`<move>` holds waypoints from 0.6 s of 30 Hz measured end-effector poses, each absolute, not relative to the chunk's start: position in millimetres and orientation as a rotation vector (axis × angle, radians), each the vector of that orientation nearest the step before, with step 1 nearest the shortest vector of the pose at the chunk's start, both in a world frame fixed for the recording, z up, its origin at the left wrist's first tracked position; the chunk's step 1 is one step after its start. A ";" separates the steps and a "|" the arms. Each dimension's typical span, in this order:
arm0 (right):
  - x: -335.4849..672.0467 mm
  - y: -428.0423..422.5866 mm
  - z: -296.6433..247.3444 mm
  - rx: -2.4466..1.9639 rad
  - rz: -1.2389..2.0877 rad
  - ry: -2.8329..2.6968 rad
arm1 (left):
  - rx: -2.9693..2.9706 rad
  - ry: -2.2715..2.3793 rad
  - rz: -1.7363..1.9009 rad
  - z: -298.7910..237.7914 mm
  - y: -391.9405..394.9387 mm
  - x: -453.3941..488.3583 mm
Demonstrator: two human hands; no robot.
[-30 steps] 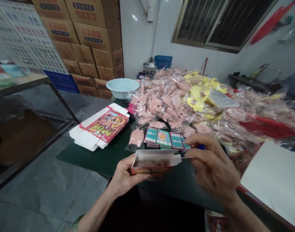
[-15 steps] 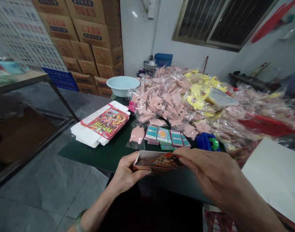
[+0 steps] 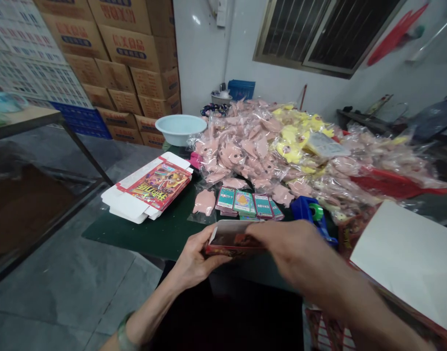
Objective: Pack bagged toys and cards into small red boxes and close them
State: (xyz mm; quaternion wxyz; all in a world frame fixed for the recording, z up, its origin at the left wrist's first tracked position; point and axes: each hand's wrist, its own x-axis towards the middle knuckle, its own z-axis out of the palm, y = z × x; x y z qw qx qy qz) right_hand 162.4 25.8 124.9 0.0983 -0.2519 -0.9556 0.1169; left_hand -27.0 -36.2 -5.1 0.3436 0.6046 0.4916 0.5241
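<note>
My left hand (image 3: pixel 194 258) is closed round the left end of a red printed cardboard box (image 3: pixel 234 250), thumb in front and fingers behind. The top of the box is open, with its white inner wall showing. My right hand (image 3: pixel 282 243) reaches into the right part of the opening, its fingertips hidden inside. At those fingers a reddish-brown printed packet (image 3: pixel 241 239) shows in part, inside the box. Just beyond the box lie stacks of printed cards (image 3: pixel 245 202) and a pink pig-shaped piece in clear wrap (image 3: pixel 204 202).
Flat red-and-white cartons (image 3: pixel 150 187) lie at the left of the green table (image 3: pixel 135 239). Behind is a heap of bagged pink and yellow shapes (image 3: pixel 253 151), beside a pale blue basin (image 3: pixel 180 129). A blue tape dispenser (image 3: pixel 307 214) and white board (image 3: pixel 410 258) are at right.
My right hand has moved left and deeper into the box, and the packet has gone further in, showing less. The box is tilted so its opening shows more. The view has shifted slightly.
</note>
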 end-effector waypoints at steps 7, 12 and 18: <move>153.1 11.8 108.1 -0.595 0.320 -2.649 | 1.415 1.227 1.586 -16.0 -39.1 -15.7; 164.9 6.1 87.1 -0.571 0.035 -2.417 | 1.656 1.339 1.911 -29.9 -36.6 -14.1; 177.9 13.2 30.3 -0.948 0.309 -1.719 | 1.984 1.260 1.947 -13.4 -29.4 -14.8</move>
